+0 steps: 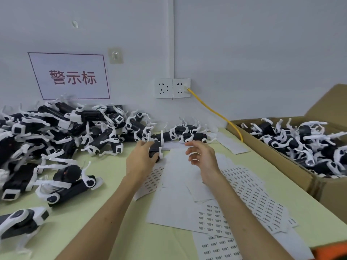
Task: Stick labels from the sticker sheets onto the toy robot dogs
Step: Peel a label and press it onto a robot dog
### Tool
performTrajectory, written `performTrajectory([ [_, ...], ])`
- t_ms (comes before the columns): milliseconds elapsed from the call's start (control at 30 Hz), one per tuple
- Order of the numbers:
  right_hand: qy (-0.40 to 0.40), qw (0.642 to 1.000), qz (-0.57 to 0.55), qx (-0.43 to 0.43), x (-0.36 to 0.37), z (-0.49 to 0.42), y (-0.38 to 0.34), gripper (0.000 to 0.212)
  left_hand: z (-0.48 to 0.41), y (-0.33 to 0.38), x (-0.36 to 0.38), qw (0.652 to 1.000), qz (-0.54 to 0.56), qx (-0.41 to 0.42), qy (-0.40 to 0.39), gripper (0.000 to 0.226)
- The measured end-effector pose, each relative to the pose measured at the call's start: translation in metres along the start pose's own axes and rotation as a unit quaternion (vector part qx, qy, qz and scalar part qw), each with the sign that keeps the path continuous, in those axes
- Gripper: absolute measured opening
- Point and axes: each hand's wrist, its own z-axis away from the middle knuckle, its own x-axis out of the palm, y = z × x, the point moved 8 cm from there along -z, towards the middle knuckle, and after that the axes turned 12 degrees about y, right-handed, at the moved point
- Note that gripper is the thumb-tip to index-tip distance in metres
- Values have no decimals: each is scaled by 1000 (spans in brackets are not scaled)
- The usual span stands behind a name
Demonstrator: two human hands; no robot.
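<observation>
- A black-and-white toy robot dog (pixel 155 149) is clasped in the left hand (pixel 139 159), the fingers curled around its dark body; it is held just above the table (pixel 112 166), towards the far edge, with its white legs pointing up.
- The right hand (pixel 201 156) is held just beside the dog without touching it, fingers spread apart and slightly bent, nothing in them.
- Sticker sheets (pixel 251 192) are spread in overlapping layers over the middle and near right part of the table, beneath both forearms; some are printed with rows of small dark labels, others are seen blank.
- A large pile of robot dogs (pixel 62 128) is heaped along the left edge and into the far left corner, against the wall.
- A cardboard box (pixel 293 171) holding more dogs is set at the right edge.
- A yellow cable (pixel 214 111) is plugged into a wall socket (pixel 181 88) and is led down behind the box.
- A red-lettered sign (pixel 71 76) is fixed to the wall above the pile.
</observation>
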Motion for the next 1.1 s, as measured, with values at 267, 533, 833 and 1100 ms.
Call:
performTrajectory([
  [267, -19, 1000, 21, -13, 5, 3, 1, 20, 8, 6, 35, 999, 7, -18, -47, 29],
  [533, -26, 997, 76, -5, 11, 5, 12, 14, 8, -22, 37, 846, 445, -292, 2, 27],
  [833, -102, 989, 100, -42, 32, 23, 9, 52, 44, 25, 34, 679, 657, -216, -245, 33],
  [1100, -84, 990, 70, -90, 34, 21, 6, 55, 41, 11, 30, 760, 574, -226, -205, 75],
])
